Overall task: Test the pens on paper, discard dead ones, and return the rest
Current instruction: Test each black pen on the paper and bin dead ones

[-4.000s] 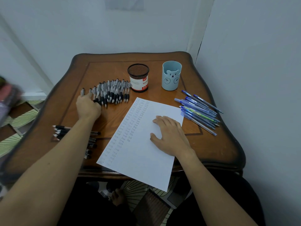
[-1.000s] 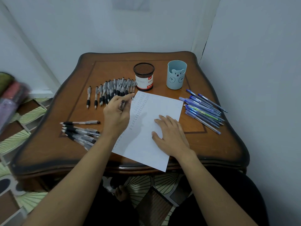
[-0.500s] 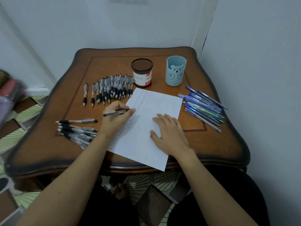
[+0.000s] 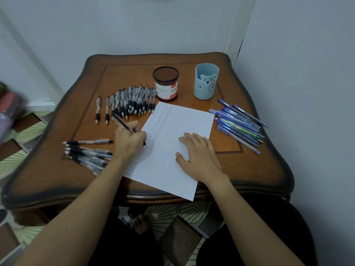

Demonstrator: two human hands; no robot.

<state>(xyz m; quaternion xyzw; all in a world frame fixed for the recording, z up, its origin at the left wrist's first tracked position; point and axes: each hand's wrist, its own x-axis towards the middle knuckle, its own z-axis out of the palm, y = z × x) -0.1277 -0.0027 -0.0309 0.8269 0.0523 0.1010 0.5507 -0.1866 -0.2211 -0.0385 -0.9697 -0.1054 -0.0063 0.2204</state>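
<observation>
You are looking down on a small dark wooden table [image 4: 57,169] with a wavy, raised edge. It is pushed into a corner where two plain pale walls [image 4: 134,25] meet. Patterned floor tiles [image 4: 25,131] in green and brown show to its left and beneath it. A blurred reddish object [image 4: 9,106] sits at the left margin, and what it is cannot be told.

A white sheet of paper [image 4: 184,120] lies slanted on the table, its near corner hanging over the front edge. Columns of small test marks run down its left side. Your left hand [image 4: 130,141] grips a black-grip pen [image 4: 123,122], tip down on the marked part of the sheet. Your right hand [image 4: 199,156] lies flat with fingers spread, pressing on the sheet's middle.

At the back stands a black mesh pen cup [image 4: 166,83] with a red and white label, and to its right a pale blue bear cup [image 4: 206,81]. A row of black-grip pens [image 4: 132,101] lies left of the mesh cup, with two set a little apart at its left end. A loose pile of similar pens [image 4: 86,150] lies near the left edge. Your left forearm crosses this pile's near end and the sheet's lower left corner, hiding part of each. A bundle of blue pens [image 4: 238,125] lies right of the sheet.
</observation>
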